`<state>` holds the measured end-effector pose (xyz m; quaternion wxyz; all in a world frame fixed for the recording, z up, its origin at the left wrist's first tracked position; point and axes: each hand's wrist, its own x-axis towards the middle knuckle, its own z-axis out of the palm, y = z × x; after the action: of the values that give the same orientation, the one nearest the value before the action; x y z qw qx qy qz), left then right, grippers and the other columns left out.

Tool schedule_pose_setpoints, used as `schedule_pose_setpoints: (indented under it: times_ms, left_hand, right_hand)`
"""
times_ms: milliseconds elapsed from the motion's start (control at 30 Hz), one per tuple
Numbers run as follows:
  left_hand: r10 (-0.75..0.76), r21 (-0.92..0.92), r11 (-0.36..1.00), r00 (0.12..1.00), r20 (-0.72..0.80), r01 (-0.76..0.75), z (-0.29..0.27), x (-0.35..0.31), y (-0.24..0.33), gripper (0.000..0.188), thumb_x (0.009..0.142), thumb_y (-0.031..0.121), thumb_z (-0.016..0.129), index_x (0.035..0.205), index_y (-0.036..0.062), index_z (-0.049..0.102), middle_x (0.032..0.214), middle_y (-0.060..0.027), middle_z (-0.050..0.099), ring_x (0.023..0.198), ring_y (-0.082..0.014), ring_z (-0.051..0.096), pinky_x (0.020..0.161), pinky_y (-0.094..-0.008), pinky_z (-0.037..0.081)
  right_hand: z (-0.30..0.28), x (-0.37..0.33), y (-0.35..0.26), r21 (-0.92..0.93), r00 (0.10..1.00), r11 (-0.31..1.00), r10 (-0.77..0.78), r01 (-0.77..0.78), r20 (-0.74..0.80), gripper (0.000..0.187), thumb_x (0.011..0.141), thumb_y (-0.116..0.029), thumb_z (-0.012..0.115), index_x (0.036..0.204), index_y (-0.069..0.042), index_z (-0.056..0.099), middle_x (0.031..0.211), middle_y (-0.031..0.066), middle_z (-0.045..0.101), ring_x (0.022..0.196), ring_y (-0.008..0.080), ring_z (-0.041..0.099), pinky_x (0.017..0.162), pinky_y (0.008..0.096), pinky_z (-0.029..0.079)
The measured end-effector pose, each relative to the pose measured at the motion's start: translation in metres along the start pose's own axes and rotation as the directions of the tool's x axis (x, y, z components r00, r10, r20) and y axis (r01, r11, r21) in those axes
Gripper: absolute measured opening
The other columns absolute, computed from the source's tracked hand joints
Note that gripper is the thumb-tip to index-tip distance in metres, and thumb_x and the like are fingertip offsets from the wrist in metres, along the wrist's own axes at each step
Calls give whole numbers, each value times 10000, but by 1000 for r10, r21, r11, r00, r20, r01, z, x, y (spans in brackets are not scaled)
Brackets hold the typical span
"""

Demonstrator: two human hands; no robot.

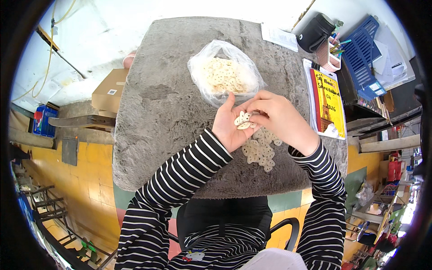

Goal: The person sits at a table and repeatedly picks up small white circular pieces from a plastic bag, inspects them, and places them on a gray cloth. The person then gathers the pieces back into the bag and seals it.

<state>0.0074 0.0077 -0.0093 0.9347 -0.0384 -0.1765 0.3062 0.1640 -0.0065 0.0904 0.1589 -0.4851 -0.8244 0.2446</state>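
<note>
My left hand (227, 127) is turned palm up and cradles several small, flat, cream-coloured pieces with holes (243, 124). Over that palm, the thumb and fingers of my right hand (282, 118) pinch at one of these pieces, partly hidden by the fingers. A loose pile of the same pieces (258, 153) lies on the grey plush table cover (157, 112), just below my hands and partly under my right wrist. Beyond my hands stands an open clear plastic bag (196, 72), holding many more such pieces (225, 74).
At the right edge lie a clipboard and a yellow-and-red booklet (327, 101). Behind them are a pink pen basket (327, 58), a black jug-like container (316, 32) and a blue file rack (362, 56). White paper (280, 38) lies at the back. A cardboard box (109, 92) stands left of the table.
</note>
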Motion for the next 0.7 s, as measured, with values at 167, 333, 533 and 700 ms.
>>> schedule_pose_setpoints:
  times_ms: [167,333,533,700]
  left_hand:
    - [82,134,990,966,-244,-51,-2,4,5,778,1046,571,178,1334,-100,447,1174,-196,597,1092,-287,602,991,-392,501]
    - [240,308,948,812,-532,-78,21,13,-6,800,1046,567,179,1371,-130,397,1203,-229,578,1181,-325,570,1112,-445,414]
    - [170,225,971,893,-417,-80,13,8,0,742,1048,566,205,1261,-92,475,1158,-189,600,1127,-283,593,1084,-440,428]
    - [107,161,985,954,-281,-63,0,0,8,752,1036,603,198,1218,-52,521,1095,-125,607,1026,-210,601,957,-349,492]
  right_hand:
    - [-4,2,8,140,999,990,-24,27,-21,144,806,-37,701,941,8,684,837,123,650,746,242,653,685,332,521]
    - [-32,30,3,68,989,997,-15,25,-145,204,807,5,708,1007,29,681,812,71,663,731,129,644,668,273,528]
    - [-33,40,-6,214,999,976,-43,42,-4,312,834,-10,682,1145,-9,660,911,83,665,801,153,664,743,298,548]
    - [-1,22,-4,71,968,971,-234,228,88,155,834,-73,648,970,-6,680,903,142,626,829,314,647,728,394,518]
